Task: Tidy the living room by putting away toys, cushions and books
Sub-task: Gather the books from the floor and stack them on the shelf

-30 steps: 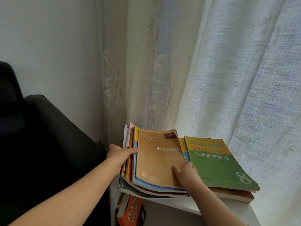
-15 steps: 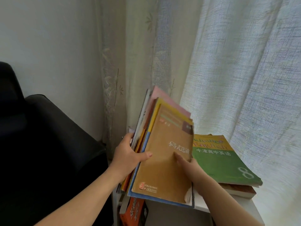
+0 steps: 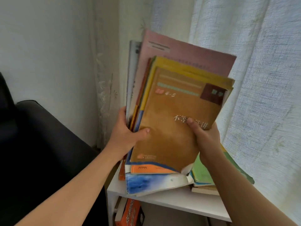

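Above the white shelf (image 3: pixel 162 199) by the curtain (image 3: pixel 260 79), the stack of books (image 3: pixel 175 111) stood tilted up, lower edge seemingly resting there, probably for squaring. The left hand (image 3: pixel 125 136) and right hand (image 3: pixel 205 137) clamped its sides, fingers hidden behind, thumbs in front.

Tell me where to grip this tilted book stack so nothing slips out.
Clamp the book stack low on its long edges: left hand at the spine side, right hand opposite, thumbs on the brown cover. Sizes differ and tops fan apart; only the lower halves overlap.
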